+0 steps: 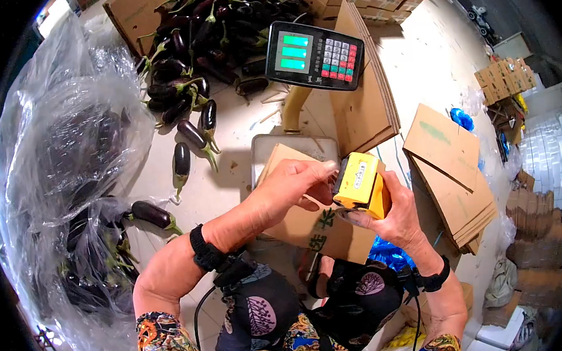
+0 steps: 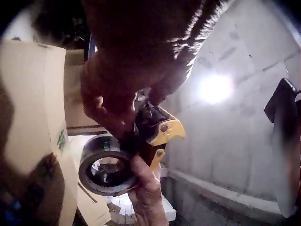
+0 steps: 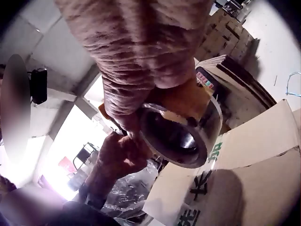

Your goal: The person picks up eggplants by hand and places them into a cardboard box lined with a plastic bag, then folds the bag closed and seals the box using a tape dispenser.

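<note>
A yellow tape dispenser with a roll of clear packing tape is held up over a cardboard box with green printed characters. My right hand grips the dispenser, its thumb by the roll in the left wrist view. From the other side my left hand meets the dispenser's front end, where thumb and curled fingers pinch at the dark edge. Those fingertips are partly hidden in shadow. Below, the box sits on the metal platform of a scale, between the person's knees.
The scale's display stands beyond the platform. A heap of eggplants lies at the back left, with loose eggplants nearer. Clear plastic sheeting covers the left side. Flattened cardboard lies right, above blue plastic.
</note>
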The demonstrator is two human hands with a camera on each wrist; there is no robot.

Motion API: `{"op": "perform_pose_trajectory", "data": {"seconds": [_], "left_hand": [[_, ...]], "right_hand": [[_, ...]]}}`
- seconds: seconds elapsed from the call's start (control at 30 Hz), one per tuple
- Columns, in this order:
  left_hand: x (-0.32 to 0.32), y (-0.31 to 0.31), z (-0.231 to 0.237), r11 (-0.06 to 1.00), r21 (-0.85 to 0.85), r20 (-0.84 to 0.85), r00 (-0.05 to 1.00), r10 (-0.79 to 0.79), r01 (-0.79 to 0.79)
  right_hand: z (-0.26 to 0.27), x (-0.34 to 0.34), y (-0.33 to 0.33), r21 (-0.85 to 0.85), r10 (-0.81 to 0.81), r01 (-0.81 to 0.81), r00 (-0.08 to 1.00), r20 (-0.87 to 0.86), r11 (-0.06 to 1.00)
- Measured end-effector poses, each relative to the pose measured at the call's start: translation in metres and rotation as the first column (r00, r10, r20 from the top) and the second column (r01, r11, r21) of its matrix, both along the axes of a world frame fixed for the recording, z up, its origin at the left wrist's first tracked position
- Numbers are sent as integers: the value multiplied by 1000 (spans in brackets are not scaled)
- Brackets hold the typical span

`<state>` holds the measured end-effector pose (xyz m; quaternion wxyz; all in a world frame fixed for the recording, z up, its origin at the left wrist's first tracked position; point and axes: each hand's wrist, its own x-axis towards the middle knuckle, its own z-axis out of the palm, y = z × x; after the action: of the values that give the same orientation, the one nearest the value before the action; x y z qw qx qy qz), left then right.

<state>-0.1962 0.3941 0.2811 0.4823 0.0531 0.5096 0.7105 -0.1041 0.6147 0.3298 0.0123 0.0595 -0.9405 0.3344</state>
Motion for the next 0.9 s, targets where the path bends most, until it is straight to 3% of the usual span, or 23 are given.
{"op": "perform_pose_trajectory", "data": {"seconds": [0.03,0.13,0.33,0.43,0.53,0.63,0.73,0.77,0.8,0.83,0.87,0.9], "left_hand": [[0,-1,3,998,-64,-25,1000,-8,6],[3,-3,-15,994,40,-80,991,105,-103],[-2,-11,-22,998,-3,-38,997,64,-64],[1,-12,-29,992,2,-88,988,126,-126],[1,-13,-46,982,90,-87,981,174,-166],[2,-22,-53,976,88,-241,946,215,-199],[0,-43,-59,970,11,-239,941,240,-244],[-7,-57,-56,944,-67,-343,896,282,-323],[-17,-76,-55,888,-145,-305,874,379,-435],[-27,-99,-67,827,-138,-219,831,511,-544],[-40,-134,-94,826,-174,-325,823,466,-537],[-43,-157,-108,806,-106,-233,803,549,-582]], "right_hand": [[0,-1,-2,7,7,-7,1000,-3,1000],[2,-4,-10,80,2,-2,1000,1,997],[2,-10,-17,193,37,-34,999,-16,981],[-3,-11,-20,220,95,-86,995,-28,972],[-3,-15,-27,236,110,-108,994,3,966],[-1,-16,-36,237,93,-112,991,91,965],[7,-18,-41,302,187,-202,979,77,932],[9,-18,-41,355,188,-208,978,92,912],[12,-16,-40,407,188,-217,976,110,887],[13,-16,-38,460,190,-226,974,123,859],[12,-14,-30,456,181,-195,981,75,868],[12,-10,-25,478,149,-191,981,125,857]]}}
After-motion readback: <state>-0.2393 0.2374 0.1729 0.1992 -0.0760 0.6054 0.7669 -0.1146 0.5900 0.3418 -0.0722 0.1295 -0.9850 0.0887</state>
